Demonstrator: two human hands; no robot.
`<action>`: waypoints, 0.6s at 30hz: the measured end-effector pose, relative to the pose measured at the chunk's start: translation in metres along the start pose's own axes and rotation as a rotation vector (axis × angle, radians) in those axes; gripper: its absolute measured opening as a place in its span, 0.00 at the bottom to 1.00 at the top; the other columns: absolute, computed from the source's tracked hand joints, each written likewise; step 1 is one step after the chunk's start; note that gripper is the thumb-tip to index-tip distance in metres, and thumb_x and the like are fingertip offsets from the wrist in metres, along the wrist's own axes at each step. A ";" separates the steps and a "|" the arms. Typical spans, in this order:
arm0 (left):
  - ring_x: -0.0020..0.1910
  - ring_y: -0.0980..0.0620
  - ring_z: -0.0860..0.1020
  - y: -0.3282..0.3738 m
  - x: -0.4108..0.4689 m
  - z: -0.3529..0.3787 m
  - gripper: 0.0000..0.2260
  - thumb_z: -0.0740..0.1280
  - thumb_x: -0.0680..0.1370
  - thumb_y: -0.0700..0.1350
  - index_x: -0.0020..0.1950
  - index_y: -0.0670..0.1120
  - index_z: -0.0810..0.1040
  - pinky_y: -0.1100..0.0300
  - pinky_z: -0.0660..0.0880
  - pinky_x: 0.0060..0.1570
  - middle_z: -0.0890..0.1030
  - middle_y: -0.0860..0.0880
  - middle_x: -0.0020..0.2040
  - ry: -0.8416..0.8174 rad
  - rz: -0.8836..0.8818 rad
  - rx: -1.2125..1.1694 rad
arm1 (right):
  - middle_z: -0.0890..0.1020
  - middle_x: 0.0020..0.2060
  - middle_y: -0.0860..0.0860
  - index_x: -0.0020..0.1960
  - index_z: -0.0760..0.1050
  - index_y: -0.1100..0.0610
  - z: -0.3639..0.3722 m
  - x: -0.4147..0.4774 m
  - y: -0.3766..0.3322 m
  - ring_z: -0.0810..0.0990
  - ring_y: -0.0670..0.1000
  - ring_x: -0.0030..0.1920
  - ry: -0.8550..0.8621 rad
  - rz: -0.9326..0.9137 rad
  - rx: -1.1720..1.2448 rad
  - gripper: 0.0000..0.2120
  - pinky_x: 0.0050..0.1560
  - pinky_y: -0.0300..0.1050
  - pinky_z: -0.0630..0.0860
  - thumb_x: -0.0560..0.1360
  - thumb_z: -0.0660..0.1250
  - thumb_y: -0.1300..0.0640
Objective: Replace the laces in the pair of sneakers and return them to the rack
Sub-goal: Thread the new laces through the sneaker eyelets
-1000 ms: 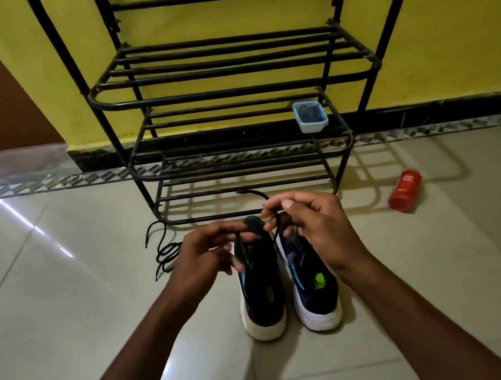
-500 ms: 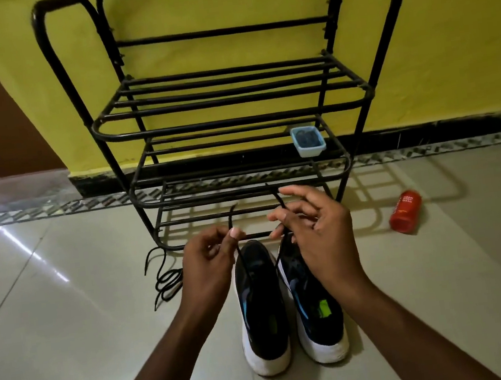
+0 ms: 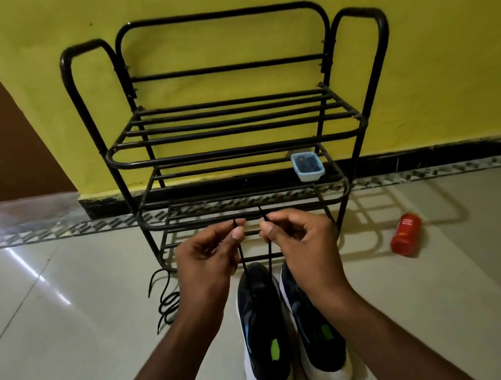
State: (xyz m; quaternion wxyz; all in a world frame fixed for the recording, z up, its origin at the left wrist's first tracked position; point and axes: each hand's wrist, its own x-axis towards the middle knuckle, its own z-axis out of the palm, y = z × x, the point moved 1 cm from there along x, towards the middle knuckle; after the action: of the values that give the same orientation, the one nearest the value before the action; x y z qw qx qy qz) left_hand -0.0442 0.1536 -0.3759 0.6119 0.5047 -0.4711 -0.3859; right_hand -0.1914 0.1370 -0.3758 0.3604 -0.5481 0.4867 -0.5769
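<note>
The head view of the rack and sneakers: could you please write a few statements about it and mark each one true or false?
1. The left hand and the right hand each pinch an end of a black lace above the sneakers. True.
2. A small blue container sits on the middle shelf of the rack. True.
3. The sneakers stand on the rack's top shelf. False: they stand side by side on the floor in front of the rack.
4. A red bottle stands upright on the rack. False: the red bottle lies on the floor, right of the rack.
5. A loose lace lies on the floor left of the sneakers. True.
</note>
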 end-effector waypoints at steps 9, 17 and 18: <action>0.36 0.54 0.79 0.000 0.003 -0.003 0.02 0.74 0.76 0.42 0.46 0.49 0.85 0.63 0.74 0.33 0.84 0.48 0.39 0.030 -0.044 -0.035 | 0.86 0.43 0.44 0.50 0.85 0.53 0.005 0.002 -0.007 0.84 0.42 0.48 0.053 -0.032 -0.074 0.04 0.52 0.43 0.82 0.75 0.75 0.56; 0.44 0.57 0.83 -0.001 0.008 -0.002 0.01 0.73 0.77 0.42 0.47 0.47 0.85 0.66 0.77 0.40 0.86 0.50 0.43 0.009 -0.005 -0.004 | 0.86 0.43 0.44 0.49 0.85 0.51 0.006 0.008 0.000 0.84 0.41 0.48 0.046 -0.042 -0.036 0.04 0.52 0.42 0.81 0.74 0.75 0.57; 0.45 0.56 0.83 -0.003 0.008 -0.003 0.02 0.73 0.77 0.43 0.48 0.46 0.84 0.65 0.77 0.42 0.85 0.49 0.43 0.000 0.002 0.006 | 0.86 0.42 0.45 0.48 0.84 0.51 0.006 0.008 0.002 0.84 0.42 0.48 0.039 -0.036 -0.029 0.03 0.53 0.43 0.81 0.75 0.75 0.57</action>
State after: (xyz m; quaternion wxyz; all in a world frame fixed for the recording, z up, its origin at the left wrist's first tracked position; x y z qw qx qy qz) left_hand -0.0397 0.1464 -0.3772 0.6108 0.5062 -0.4725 -0.3839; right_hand -0.1872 0.1281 -0.3755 0.3326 -0.5504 0.4920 -0.5869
